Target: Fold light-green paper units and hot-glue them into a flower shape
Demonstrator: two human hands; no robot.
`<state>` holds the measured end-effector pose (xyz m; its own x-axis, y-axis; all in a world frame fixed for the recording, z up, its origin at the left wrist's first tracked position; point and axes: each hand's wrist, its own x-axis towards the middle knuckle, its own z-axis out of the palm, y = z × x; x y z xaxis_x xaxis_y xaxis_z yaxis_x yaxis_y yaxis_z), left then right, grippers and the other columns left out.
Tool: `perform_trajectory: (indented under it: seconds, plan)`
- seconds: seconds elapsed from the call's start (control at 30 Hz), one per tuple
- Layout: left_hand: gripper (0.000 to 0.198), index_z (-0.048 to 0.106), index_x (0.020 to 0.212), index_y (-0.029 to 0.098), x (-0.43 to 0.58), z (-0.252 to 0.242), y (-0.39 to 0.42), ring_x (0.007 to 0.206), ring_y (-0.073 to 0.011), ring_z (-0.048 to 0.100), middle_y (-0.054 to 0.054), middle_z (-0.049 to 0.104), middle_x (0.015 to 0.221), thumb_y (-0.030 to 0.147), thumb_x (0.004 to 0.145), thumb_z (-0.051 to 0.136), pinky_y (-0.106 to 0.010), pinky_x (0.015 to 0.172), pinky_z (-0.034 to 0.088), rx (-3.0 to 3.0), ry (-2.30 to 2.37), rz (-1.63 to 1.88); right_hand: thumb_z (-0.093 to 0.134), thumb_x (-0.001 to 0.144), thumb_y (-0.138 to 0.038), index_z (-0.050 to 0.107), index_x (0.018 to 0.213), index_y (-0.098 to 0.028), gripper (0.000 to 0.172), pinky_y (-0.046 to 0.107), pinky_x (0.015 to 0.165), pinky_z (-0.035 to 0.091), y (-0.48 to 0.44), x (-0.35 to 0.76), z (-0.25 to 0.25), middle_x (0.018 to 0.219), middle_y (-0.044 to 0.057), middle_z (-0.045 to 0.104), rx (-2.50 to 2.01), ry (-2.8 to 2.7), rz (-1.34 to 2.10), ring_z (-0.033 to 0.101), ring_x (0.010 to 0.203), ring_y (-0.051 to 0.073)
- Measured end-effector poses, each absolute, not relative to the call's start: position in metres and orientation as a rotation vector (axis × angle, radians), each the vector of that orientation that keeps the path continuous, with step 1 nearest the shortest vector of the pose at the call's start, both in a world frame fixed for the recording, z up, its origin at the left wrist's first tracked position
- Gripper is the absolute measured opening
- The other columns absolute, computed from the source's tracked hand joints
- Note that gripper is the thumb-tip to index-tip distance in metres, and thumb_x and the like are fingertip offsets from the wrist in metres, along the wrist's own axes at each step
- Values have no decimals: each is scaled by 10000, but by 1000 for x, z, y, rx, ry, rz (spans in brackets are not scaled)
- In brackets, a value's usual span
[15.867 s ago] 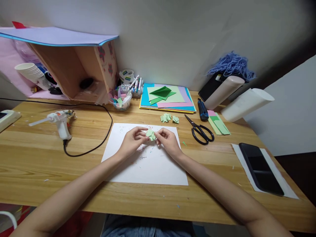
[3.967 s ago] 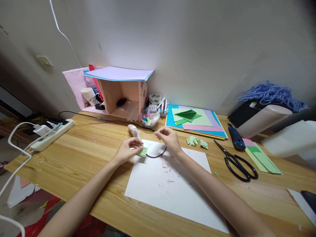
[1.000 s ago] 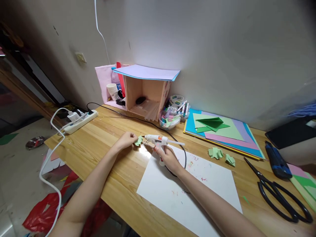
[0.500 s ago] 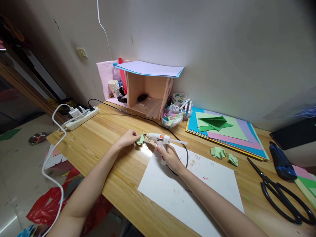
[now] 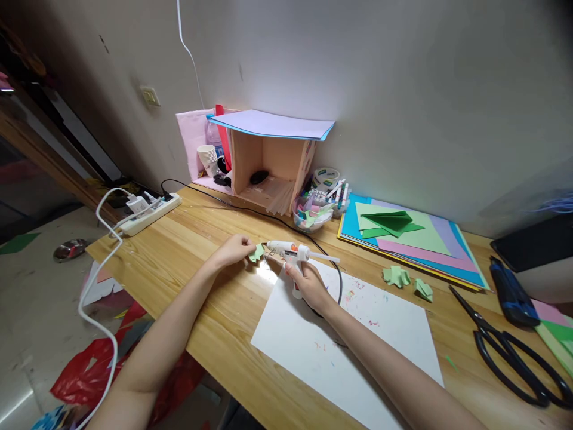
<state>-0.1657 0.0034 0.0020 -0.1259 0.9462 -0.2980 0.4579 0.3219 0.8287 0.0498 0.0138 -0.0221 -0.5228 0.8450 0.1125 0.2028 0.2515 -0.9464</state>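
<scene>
My left hand (image 5: 233,249) pinches a small folded light-green paper piece (image 5: 256,253) just above the wooden desk (image 5: 192,251). My right hand (image 5: 308,285) grips the handle of a white hot glue gun (image 5: 289,251), whose nozzle points left and sits right beside the paper piece. The gun's black cord (image 5: 336,285) loops behind my right hand. A white sheet (image 5: 358,346) lies under my right forearm.
Two folded green pieces (image 5: 404,280) lie right of the sheet, black scissors (image 5: 505,352) and a blue cutter (image 5: 510,292) further right. A coloured paper stack (image 5: 425,239), a bowl of scraps (image 5: 308,216), markers and a cardboard box (image 5: 264,170) line the wall. A power strip (image 5: 150,212) sits at the left edge.
Since four seconds ago my right hand has picked up the glue gun and brought its nozzle to the green piece. Over the last second both hands have stayed almost still.
</scene>
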Motion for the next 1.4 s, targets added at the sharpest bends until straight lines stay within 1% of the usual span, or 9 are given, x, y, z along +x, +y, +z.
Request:
perform_trajectory:
  seconds: [0.07,0.13,0.3,0.4,0.6,0.83,0.93,1.1,1.4]
  plan:
    - [148,555,553,117,-165,4,3,410,-101,545,-39,611,517,209,662,516,-167,388,365,1261,1731,713,425,833,-415,607,1007,-157,360,304,794,409,14,49,-21,927,54,638,-934,-1887,1289,553,866,204]
    - [149,558,558,114,-164,5,3,406,-100,543,-40,611,517,210,662,513,-165,382,362,1255,1731,703,425,833,-416,610,997,-155,359,308,813,404,14,49,-20,927,56,639,-930,-1889,1295,552,878,206]
    - [137,567,574,109,-163,7,2,428,-106,559,-46,618,531,197,657,504,-162,380,370,1233,1712,705,427,824,-427,627,886,-150,347,288,734,418,15,50,-23,761,31,625,-965,-1897,1292,547,762,186]
    - [136,563,573,109,-163,6,2,421,-103,558,-47,624,534,194,657,498,-160,380,368,1227,1713,706,427,822,-428,629,851,-154,341,281,707,414,15,50,-23,727,22,611,-982,-1901,1280,538,730,178]
    - [147,566,577,117,-166,3,3,425,-111,563,-46,626,540,223,660,507,-169,372,363,1251,1728,707,433,812,-422,623,843,-165,320,290,712,406,14,50,-21,754,33,614,-983,-1887,1292,533,746,192]
    - [137,560,602,115,-167,4,3,442,-115,576,-66,645,572,228,664,515,-161,366,359,1214,1717,705,434,804,-427,627,798,-170,321,290,689,408,14,50,-21,692,24,600,-990,-1891,1295,531,733,196]
    - [124,549,609,120,-168,4,2,440,-114,578,-60,644,567,226,665,521,-157,363,355,1198,1723,715,434,809,-433,628,794,-169,328,288,687,406,15,50,-21,677,17,593,-988,-1905,1294,528,715,189]
    - [119,540,615,124,-169,6,2,441,-121,584,-56,646,577,232,666,534,-169,374,372,1174,1730,731,431,817,-437,626,804,-167,333,293,700,403,14,51,-20,710,23,596,-985,-1919,1284,526,721,187]
    - [131,527,631,131,-168,7,2,437,-115,581,-36,621,571,250,674,563,-157,360,353,1163,1752,747,425,815,-424,625,801,-174,320,287,654,402,14,50,-22,672,15,585,-984,-1909,1285,518,681,183]
